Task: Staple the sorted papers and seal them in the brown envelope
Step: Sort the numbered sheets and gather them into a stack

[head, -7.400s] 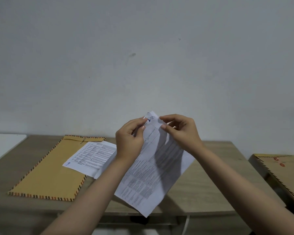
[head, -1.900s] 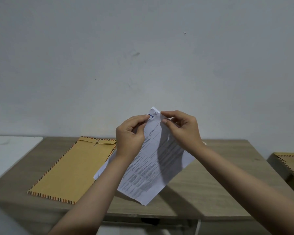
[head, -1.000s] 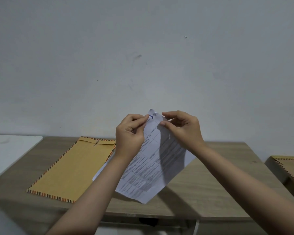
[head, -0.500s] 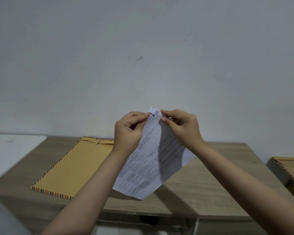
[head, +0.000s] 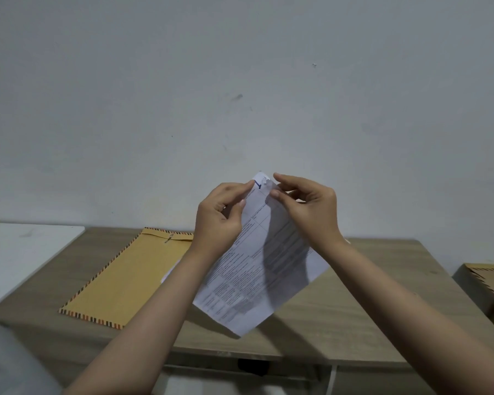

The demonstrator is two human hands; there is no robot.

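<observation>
A light wooden table (head: 354,315) stands against the wall. On its left part lies a brown envelope (head: 126,277) with a striped border, flap at the far end, flat on the wood. A white sheet (head: 170,273) lies at the envelope's right edge, mostly hidden

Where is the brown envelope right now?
The brown envelope lies flat on the left of the wooden desk, beside the left hand.

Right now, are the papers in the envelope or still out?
Out. Both hands, left hand and right hand, hold the papers above the desk; the brown envelope lies flat beside them.
</observation>
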